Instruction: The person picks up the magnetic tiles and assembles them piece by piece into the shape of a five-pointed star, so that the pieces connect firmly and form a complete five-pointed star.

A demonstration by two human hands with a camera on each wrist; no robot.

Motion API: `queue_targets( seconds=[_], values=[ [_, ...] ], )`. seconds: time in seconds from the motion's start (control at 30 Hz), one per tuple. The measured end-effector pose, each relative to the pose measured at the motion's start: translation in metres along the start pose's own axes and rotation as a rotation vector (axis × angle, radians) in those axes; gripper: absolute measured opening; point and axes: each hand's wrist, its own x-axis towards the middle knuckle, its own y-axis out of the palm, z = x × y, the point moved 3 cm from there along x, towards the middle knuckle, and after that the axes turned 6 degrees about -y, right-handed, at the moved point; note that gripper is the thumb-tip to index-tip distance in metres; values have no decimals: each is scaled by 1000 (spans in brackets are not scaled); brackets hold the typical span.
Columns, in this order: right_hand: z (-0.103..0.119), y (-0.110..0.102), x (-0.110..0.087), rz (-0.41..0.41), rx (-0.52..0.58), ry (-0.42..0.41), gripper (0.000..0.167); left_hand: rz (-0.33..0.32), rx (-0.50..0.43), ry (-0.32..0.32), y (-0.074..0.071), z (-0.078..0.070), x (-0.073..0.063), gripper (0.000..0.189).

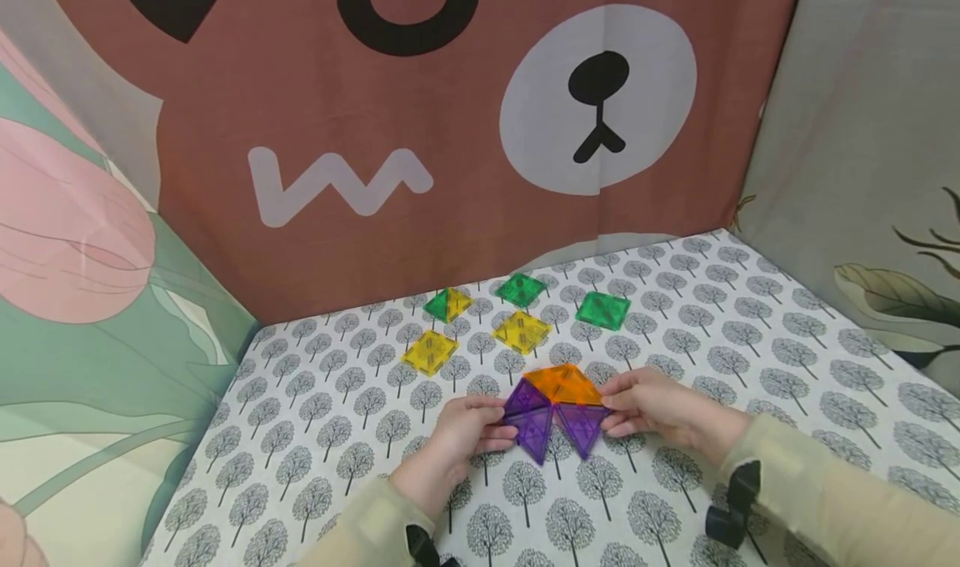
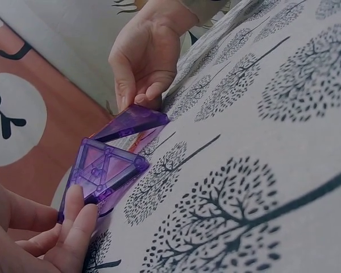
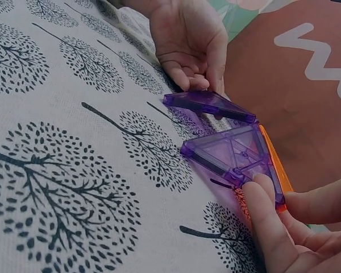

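Observation:
In the head view, several translucent triangular magnetic tiles are joined edge to edge over the cloth. Orange tiles [image 1: 566, 382] form the far part. A left purple tile [image 1: 531, 434] and a right purple tile [image 1: 583, 428] point toward me, with a gap between them. My left hand [image 1: 467, 434] pinches the purple tiles at their left edge, thumb and fingers on either side. At the opposite corner, my right hand [image 1: 651, 404] pinches the right purple tile near its seam with the orange. Both wrist views show the purple tiles tilted rather than flat.
Behind the joined tiles lie yellow diamonds [image 1: 431, 352] [image 1: 522, 332], a green-and-yellow diamond [image 1: 447, 304] and green diamonds [image 1: 522, 289] [image 1: 603, 310]. A tree-print cloth [image 1: 360, 467] covers the table. A bear-print curtain [image 1: 450, 242] hangs along its back edge.

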Motion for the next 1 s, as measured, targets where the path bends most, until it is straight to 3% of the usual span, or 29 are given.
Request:
queue_targets(
  seconds=[0.43, 1.0],
  values=[
    [0, 3, -2, 66, 52, -16, 29, 0, 16, -5, 0, 0, 0, 25],
    [-1, 5, -2, 90, 64, -13, 29, 24, 44, -2, -1, 1, -1, 24]
  ],
)
